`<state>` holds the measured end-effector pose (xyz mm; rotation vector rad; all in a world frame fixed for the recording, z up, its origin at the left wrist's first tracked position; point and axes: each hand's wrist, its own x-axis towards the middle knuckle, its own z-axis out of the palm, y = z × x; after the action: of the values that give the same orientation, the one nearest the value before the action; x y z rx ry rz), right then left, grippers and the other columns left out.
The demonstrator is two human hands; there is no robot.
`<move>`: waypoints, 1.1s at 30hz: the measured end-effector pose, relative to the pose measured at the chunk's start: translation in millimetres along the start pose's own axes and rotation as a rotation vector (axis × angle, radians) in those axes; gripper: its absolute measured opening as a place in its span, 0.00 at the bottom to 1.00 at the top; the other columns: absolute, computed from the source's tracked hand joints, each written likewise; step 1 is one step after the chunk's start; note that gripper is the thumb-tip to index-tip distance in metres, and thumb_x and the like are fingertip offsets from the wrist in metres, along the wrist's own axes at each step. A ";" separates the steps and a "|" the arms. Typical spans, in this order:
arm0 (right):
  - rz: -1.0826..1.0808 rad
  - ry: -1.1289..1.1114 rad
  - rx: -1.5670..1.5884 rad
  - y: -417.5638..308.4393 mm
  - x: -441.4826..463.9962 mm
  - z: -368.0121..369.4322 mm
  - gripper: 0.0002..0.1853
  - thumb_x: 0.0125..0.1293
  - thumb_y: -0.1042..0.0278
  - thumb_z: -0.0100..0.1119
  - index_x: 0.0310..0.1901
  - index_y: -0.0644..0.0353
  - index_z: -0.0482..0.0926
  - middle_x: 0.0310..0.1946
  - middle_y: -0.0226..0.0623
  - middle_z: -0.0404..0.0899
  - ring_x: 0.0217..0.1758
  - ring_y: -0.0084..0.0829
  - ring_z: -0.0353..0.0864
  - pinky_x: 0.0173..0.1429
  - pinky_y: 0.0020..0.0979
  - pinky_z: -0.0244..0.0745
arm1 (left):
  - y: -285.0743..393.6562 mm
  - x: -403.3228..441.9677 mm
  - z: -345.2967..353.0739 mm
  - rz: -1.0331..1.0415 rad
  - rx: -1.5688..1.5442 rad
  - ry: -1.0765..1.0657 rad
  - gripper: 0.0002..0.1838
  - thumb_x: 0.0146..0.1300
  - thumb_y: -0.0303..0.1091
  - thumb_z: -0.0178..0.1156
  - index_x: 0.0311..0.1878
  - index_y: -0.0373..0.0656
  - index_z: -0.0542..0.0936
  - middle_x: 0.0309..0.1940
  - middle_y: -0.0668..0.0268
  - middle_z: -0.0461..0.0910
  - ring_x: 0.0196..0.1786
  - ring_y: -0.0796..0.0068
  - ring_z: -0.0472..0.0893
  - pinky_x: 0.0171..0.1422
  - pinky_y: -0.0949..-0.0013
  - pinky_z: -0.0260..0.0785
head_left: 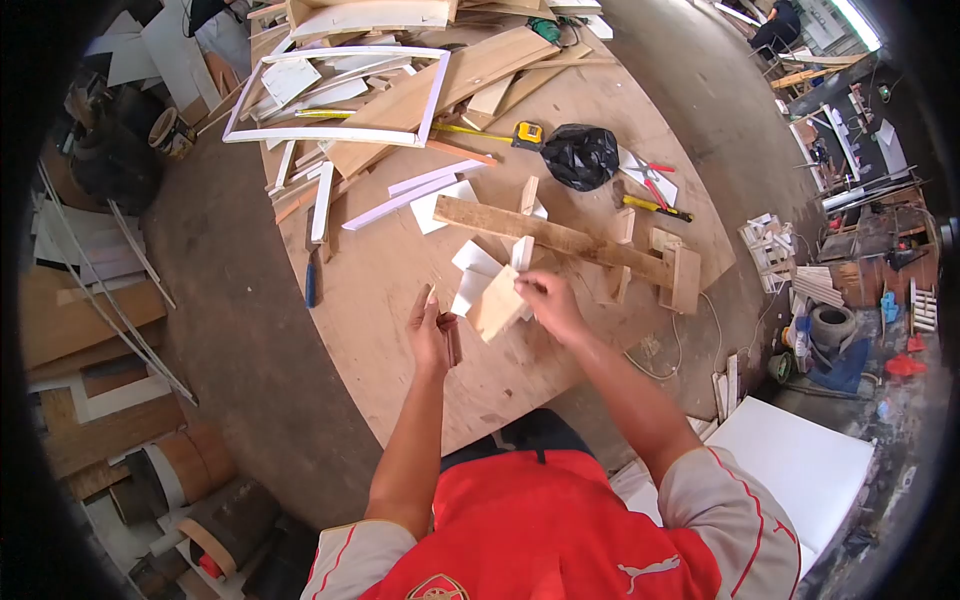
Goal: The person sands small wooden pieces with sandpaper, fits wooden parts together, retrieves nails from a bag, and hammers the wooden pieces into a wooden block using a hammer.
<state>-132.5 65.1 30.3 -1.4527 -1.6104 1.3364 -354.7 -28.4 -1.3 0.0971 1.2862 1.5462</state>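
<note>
My right hand (552, 304) pinches a small flat wooden board (496, 304) at its upper right corner, holding it tilted over the table. To the left of that board my left hand (430, 332) is raised with the fingers drawn together; what they hold, if anything, is too small to make out. Just beyond the board lie white offcuts (474, 260). A long wooden plank (560, 238) lies crosswise past both hands, with small wood blocks (684, 280) at its right end.
On the plywood table (370, 350) are a tape measure (527, 134), a black plastic bag (580, 157), red-handled pliers (656, 180), a hammer (655, 206) and a blue-handled tool (311, 282). A white frame (436, 98) rests on piled scrap wood at the far end. Another person (778, 26) sits far right.
</note>
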 end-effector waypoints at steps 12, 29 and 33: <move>0.256 -0.024 0.238 146.0 -106.7 -63.4 0.18 0.81 0.67 0.59 0.68 0.56 0.82 0.51 0.31 0.85 0.48 0.23 0.80 0.53 0.29 0.79 | -104.4 -100.3 23.4 -0.026 0.219 -0.127 0.22 0.75 0.33 0.69 0.65 0.30 0.78 0.47 0.60 0.86 0.43 0.74 0.87 0.50 0.70 0.84; -0.302 -0.012 -0.186 115.3 -160.7 -52.8 0.27 0.58 0.67 0.80 0.59 0.56 0.81 0.44 0.45 0.87 0.44 0.46 0.88 0.49 0.45 0.82 | -186.1 -144.1 45.7 -0.074 0.426 -0.152 0.25 0.73 0.40 0.73 0.60 0.29 0.77 0.45 0.55 0.87 0.47 0.68 0.89 0.52 0.67 0.83; -0.183 0.034 -0.082 143.8 -144.1 -46.7 0.24 0.59 0.65 0.80 0.57 0.57 0.82 0.43 0.45 0.87 0.44 0.48 0.88 0.49 0.45 0.81 | -182.9 -139.8 46.8 -0.085 0.515 -0.106 0.28 0.69 0.42 0.75 0.62 0.32 0.80 0.47 0.57 0.88 0.49 0.67 0.88 0.52 0.64 0.81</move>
<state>-4.1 -72.9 -59.8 -1.3318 -1.7484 1.1493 -146.8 -129.0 -44.7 0.4400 1.5542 1.0928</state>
